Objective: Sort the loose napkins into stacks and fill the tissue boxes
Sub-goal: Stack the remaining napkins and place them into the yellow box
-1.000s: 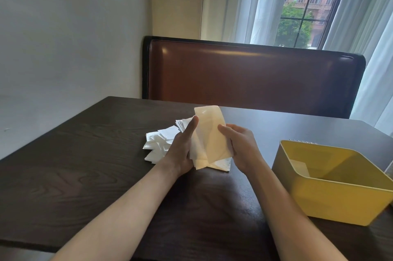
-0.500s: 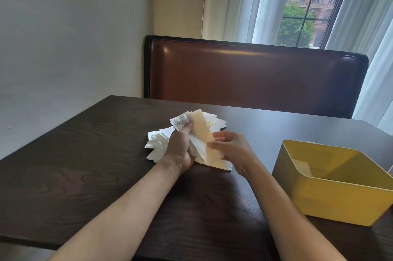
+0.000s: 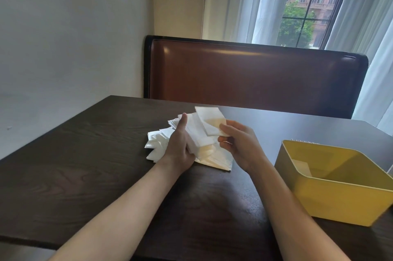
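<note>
Many loose napkins [image 3: 158, 146] lie heaped on the table [image 3: 85, 154], and my left hand [image 3: 180, 150] grips a stack [image 3: 200, 133] above them. My right hand [image 3: 240, 146] pinches one napkin [image 3: 209, 120]; the yellow box [image 3: 340, 203] sits open at right.

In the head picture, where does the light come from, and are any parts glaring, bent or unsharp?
Head view: daylight enters from the window at upper right, behind the napkins, so the sheet pinched by the right hand glows through; soft glare streaks lie on the bench back; the wide lens bows the wall corner and curtains; the hands and yellow box look slightly soft.
</note>
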`<state>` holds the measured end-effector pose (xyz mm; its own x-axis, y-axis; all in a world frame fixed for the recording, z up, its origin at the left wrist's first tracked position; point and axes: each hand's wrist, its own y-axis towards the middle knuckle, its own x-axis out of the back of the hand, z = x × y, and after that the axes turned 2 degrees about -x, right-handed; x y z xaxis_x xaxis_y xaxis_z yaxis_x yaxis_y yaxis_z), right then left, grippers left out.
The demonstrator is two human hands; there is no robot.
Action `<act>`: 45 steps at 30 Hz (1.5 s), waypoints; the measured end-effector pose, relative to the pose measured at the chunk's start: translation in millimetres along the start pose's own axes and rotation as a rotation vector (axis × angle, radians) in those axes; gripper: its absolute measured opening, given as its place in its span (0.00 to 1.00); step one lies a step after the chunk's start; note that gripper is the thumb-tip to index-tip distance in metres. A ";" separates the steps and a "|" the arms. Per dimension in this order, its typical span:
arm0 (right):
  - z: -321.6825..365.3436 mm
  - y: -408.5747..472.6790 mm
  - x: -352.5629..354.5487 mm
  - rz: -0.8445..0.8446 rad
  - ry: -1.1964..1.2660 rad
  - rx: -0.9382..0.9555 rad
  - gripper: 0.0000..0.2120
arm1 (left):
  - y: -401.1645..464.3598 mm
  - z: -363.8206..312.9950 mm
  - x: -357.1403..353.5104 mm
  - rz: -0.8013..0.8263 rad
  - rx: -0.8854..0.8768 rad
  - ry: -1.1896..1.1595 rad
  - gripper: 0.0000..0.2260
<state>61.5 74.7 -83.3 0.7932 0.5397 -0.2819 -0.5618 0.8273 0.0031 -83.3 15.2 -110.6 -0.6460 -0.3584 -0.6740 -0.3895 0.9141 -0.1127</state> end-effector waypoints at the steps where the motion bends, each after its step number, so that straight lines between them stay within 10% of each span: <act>1: -0.9 -0.4 -1.7 0.007 0.009 0.023 0.07 | -0.4 2.4 -0.6 0.041 0.001 0.018 0.29; 10: -15.0 2.1 -8.1 -0.025 -0.403 -0.010 0.07 | 2.0 12.3 -0.9 0.059 -0.017 0.106 0.23; 17: -26.2 23.2 20.7 -0.396 -0.665 0.142 0.10 | 10.0 -5.1 7.4 -0.140 -0.052 0.071 0.13; 23: -41.7 33.1 22.0 -0.232 -1.185 0.038 0.23 | 9.4 -13.0 13.2 -0.183 -0.039 0.152 0.16; 31: -41.5 31.0 20.7 -0.164 -1.156 0.088 0.09 | 14.6 -11.2 14.5 -0.241 -0.103 0.121 0.15; 45: -20.5 20.5 22.6 -0.539 -0.379 0.265 0.02 | 8.5 -8.9 9.5 -0.149 -0.096 0.209 0.07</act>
<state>63.1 100.7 -109.3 0.9988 0.0220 0.0429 -0.0303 0.9785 0.2041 -98.6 17.9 -111.4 -0.6947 -0.5281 -0.4883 -0.5442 0.8298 -0.1232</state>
